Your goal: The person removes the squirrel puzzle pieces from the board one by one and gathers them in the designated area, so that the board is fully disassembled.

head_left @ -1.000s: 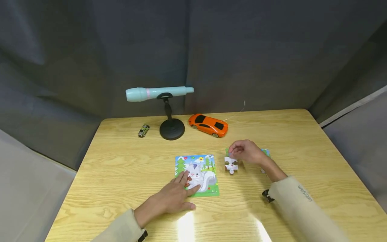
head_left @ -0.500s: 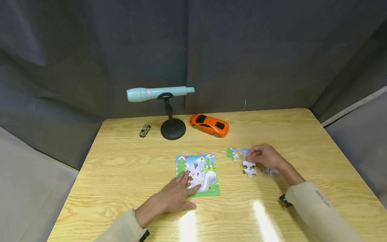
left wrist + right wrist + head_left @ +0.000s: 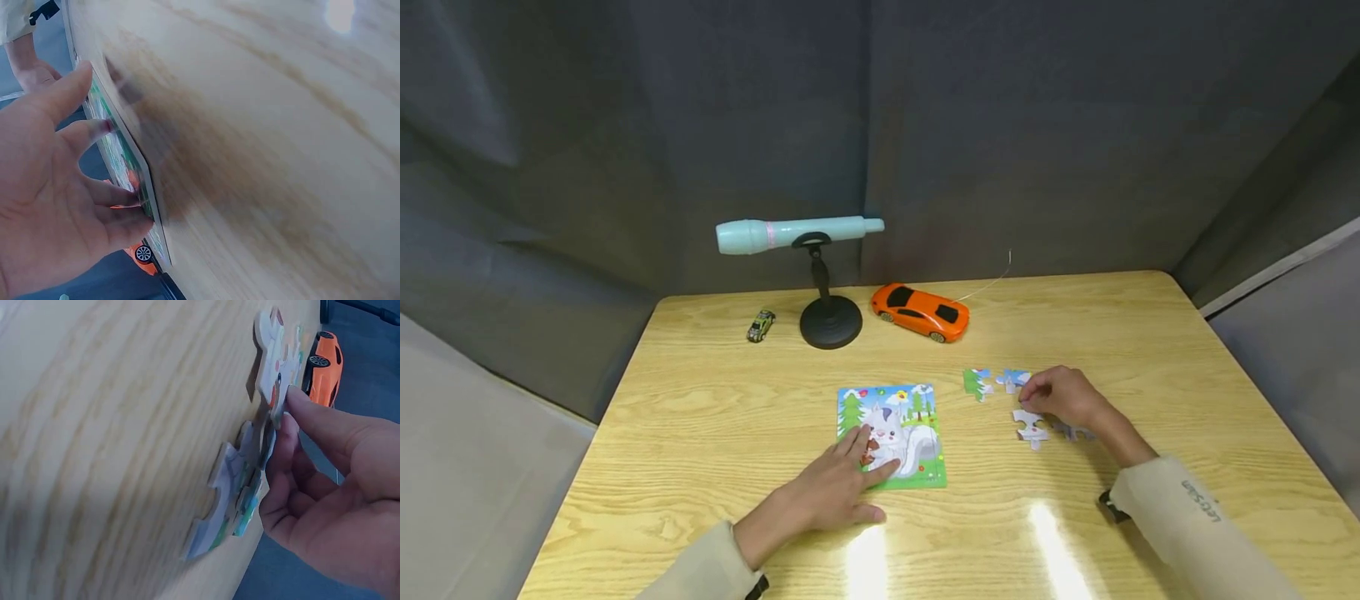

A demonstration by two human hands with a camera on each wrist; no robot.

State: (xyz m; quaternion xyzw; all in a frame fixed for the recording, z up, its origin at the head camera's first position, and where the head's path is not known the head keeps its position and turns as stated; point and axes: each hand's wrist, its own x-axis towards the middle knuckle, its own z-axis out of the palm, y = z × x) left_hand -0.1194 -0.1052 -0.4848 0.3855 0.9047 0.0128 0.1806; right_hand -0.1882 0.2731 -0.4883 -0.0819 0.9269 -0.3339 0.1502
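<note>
Squirrel puzzle mid-desk, loose pieces toward the right edge.
Left hand (image 3: 831, 493) flat, fingers straight, pressing the puzzle board (image 3: 891, 433); right hand (image 3: 1062, 397) fingers curled, touching a white loose piece (image 3: 1030, 427).

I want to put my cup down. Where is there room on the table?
The bare wood left of the puzzle board, below the small green car, is free. So is the far right corner beyond the orange car. It is crowded around the right hand, where loose puzzle pieces lie.
</note>
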